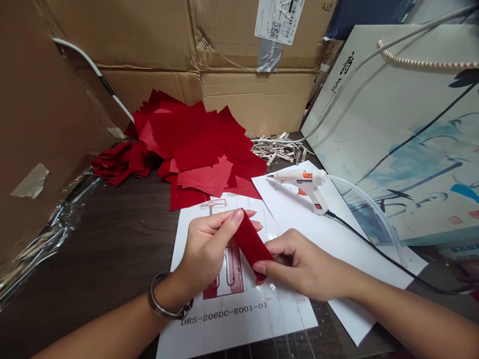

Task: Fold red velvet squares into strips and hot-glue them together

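Both my hands pinch a folded strip of red velvet fabric above a printed template sheet. My left hand, with a metal bangle on its wrist, grips the strip's upper end between thumb and fingers. The lower end is held by the closed fingers of my right hand. The strip slants from upper left to lower right. The template shows a red rectangle with a clip outline, partly hidden under my hands.
A pile of red fabric squares lies behind the template. Several metal hair clips are heaped at the back. A white glue gun rests on white paper, its black cord trailing right. Cardboard boxes and a paper bag surround the table.
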`<state>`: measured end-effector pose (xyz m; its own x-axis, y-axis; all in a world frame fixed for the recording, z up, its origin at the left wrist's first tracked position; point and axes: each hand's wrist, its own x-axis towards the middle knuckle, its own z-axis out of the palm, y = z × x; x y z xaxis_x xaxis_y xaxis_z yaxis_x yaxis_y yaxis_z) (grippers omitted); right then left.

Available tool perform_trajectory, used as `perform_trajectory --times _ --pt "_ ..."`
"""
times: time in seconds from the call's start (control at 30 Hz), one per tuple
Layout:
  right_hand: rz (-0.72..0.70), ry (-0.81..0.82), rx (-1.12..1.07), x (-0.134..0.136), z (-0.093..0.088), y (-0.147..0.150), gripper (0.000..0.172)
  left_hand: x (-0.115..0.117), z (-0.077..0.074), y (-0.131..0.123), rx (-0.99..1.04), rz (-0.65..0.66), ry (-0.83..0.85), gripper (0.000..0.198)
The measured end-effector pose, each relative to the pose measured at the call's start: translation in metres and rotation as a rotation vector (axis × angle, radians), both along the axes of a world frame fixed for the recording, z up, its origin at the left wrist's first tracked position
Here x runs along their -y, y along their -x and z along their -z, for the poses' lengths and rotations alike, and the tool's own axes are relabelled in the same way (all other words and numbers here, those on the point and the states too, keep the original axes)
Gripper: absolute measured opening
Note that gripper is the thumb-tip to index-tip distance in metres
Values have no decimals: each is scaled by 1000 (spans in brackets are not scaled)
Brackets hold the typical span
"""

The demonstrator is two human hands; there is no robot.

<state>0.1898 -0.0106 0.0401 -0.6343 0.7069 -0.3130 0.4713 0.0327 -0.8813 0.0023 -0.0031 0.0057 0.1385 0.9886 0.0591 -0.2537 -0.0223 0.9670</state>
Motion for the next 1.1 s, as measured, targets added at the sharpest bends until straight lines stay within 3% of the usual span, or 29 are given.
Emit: perform_trajectory --times 0.2,0.47,0.7,0.97,1.1 --pt "17 -32 -25 -1 0 1 31 0 1 2 18 76 -41 27" --pt "180 -116 -61 -4 5 0 32 2 -1 2 13 113 -114 28" --pt "215 -246 -69 -7 5 -1 22 2 -3 1 -230 99 -399 15" --pt "141 -408 -96 -5 6 0 25 -3 8 -2 -286 151 -771 35" --pt "71 -472 -97 -6 8 -1 28 -2 12 1 -296 130 -831 33"
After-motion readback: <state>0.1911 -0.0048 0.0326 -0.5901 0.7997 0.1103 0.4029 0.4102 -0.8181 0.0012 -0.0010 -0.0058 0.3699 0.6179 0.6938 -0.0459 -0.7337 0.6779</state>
